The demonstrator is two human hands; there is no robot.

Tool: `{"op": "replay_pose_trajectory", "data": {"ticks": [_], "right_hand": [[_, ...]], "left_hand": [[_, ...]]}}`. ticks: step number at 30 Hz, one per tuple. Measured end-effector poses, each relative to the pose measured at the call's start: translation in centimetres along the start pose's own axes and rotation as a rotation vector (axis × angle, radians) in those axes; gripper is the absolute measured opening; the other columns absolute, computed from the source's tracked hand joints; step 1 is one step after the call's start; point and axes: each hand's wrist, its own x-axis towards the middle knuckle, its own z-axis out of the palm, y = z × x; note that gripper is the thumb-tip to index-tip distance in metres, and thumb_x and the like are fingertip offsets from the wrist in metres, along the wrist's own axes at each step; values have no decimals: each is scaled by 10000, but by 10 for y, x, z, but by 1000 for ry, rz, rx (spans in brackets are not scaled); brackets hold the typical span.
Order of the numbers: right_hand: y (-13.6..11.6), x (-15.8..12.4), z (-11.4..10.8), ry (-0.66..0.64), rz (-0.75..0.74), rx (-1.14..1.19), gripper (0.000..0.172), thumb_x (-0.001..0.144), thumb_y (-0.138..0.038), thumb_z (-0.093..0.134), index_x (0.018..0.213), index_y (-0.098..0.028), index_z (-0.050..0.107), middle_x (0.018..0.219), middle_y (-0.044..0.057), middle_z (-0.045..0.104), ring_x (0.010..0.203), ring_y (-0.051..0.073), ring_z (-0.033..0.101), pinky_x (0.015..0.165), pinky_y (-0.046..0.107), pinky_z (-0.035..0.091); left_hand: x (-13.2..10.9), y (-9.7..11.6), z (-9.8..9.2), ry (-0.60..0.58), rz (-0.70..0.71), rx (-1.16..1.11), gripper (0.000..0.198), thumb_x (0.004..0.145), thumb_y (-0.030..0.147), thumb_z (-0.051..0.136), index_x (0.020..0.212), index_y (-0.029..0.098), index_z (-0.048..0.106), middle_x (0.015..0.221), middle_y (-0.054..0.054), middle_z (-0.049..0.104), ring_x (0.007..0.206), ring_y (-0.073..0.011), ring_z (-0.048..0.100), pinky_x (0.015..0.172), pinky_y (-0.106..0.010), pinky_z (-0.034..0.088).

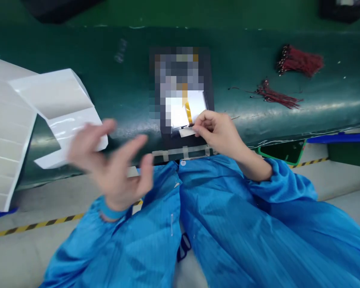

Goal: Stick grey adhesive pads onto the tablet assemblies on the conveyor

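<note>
My right hand (217, 130) pinches one end of a small pale strip of tape (187, 132). That strip lies at the lower edge of a white flat panel (177, 110) crossed by an amber tape (189, 113). The panel rests on a black tray (208, 76), whose upper part is blurred out by blocks. To the left, my left hand (114, 164) is raised with its fingers spread, smeared by motion and holding nothing. Behind its fingertips lies a folded sheet of white backing paper (69, 96).
Large white sheets with strips (12, 108) cover the left of the green mat (132, 100). Two bundles of thin red wires, one larger (303, 62) and one smaller (277, 96), lie on the right. Dark objects stand at the back left (60, 10) and back right (342, 11).
</note>
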Motion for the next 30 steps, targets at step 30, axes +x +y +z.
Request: {"op": "replay_pose_trajectory", "data": {"ticks": [30], "right_hand": [[-13,10,10,25,-34,-354,120,857,-138,599,768,-205,552,643,-47,577,591,104,491,660,271,359]], "left_hand": [[5,13,81,-219,386,219,457,951,297,645,1407,275,666,1662,-126,419,1535,-408,341,1235,-618,341]]}}
